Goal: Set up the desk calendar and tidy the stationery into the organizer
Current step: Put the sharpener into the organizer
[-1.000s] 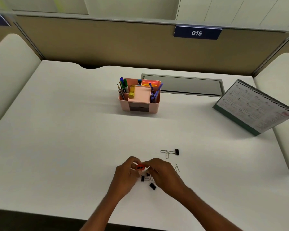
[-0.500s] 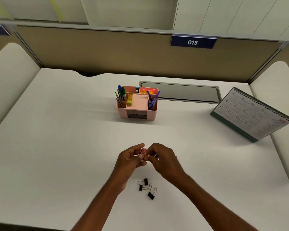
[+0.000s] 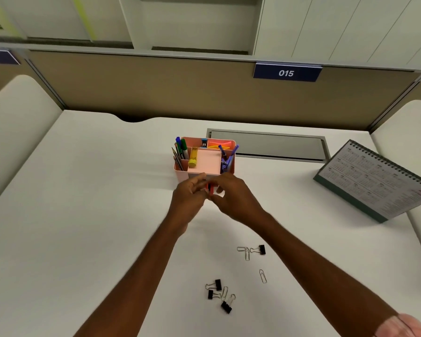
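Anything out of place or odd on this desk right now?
Yes: black binder clips and paper clips lie scattered loose on the desk nearer the person, outside the pink organizer. The calendar stands skewed at the desk's right side. The left hand and right hand pinch a small red item before the organizer.

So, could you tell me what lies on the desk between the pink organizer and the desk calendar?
Nothing: in the head view that stretch of desk between organizer and calendar is bare; the grey cable flap sits behind it.
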`<state>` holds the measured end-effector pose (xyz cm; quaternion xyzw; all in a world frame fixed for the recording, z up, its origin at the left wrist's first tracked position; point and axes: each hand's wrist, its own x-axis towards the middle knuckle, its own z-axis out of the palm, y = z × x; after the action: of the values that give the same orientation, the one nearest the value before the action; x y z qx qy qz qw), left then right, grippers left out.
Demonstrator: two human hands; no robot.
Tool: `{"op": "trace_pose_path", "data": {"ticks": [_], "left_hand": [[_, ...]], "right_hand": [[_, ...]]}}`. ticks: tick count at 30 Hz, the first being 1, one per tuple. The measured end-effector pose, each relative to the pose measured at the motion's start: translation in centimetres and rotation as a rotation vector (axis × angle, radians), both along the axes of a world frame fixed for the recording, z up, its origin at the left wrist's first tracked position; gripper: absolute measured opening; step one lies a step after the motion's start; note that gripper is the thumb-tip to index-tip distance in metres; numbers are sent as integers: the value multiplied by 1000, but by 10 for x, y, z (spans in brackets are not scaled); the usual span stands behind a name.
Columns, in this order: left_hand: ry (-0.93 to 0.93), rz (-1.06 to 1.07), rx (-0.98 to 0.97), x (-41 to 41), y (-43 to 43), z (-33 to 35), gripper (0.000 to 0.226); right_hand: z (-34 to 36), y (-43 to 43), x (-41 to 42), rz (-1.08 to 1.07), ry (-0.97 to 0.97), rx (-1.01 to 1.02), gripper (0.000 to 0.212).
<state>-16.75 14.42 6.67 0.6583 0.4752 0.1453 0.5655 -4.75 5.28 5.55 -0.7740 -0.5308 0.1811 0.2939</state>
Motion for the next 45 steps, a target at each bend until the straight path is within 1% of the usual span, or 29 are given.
{"op": "trace_pose_path", "data": {"ticks": [2, 4, 7, 12, 17, 24, 28, 35, 39, 41, 45], "left_hand": [[0, 76, 19, 7, 14, 0, 42], [14, 142, 41, 11, 22, -1, 39], [6, 159, 71, 14, 26, -4, 40], [25, 138, 100, 13, 28, -12, 45], [67, 97, 147, 14, 33, -14, 45], [76, 86, 137, 11, 36, -16, 46], [86, 80, 144, 9, 38, -17, 47], [88, 75, 151, 6, 40, -20, 49], [99, 87, 178, 2, 35, -23, 47], [125, 85, 188, 0, 30, -25, 46], [173, 51, 160, -7, 16, -35, 47]], "right_hand": [[2, 27, 9, -26, -50, -6, 33], [2, 56, 20, -108, -87, -14, 33], [-2, 93, 31, -182, -131, -59, 34], [-10, 127, 35, -212, -229, -160, 40], [-9, 141, 38, -231, -223, -184, 31], [-6, 149, 37, -275, -173, -178, 35], [-5, 150, 35, -274, -161, -190, 36], [-2, 142, 36, -277, -121, -138, 48], [1, 117, 34, -259, -38, -108, 51], [4, 93, 28, -242, -3, -86, 48], [-7, 28, 0, -222, 15, -35, 35]]}}
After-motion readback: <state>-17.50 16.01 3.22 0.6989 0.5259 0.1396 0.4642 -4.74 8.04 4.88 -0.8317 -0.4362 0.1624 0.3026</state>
